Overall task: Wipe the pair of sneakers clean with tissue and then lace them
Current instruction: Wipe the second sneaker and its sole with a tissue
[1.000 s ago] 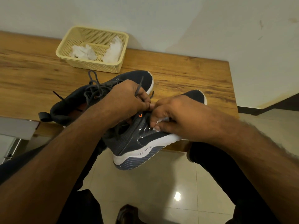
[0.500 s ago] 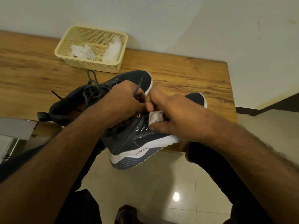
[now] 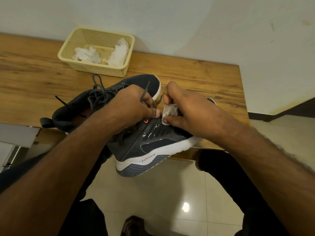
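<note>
Dark mesh sneaker with ribbed white sole, tilted over wooden table edge. Left hand pinching thin lace; right hand pinching crumpled white tissue against upper. Second sneaker behind, laced, beside perforated plastic basket.

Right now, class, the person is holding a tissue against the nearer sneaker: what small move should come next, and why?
Probably a short wiping stroke along the upper. The right hand pinches the tissue against the nearer sneaker, and the left hand steadies it while holding a lace. Shiny marks show on the side panel just below the tissue, so wiping seems unfinished.
</note>
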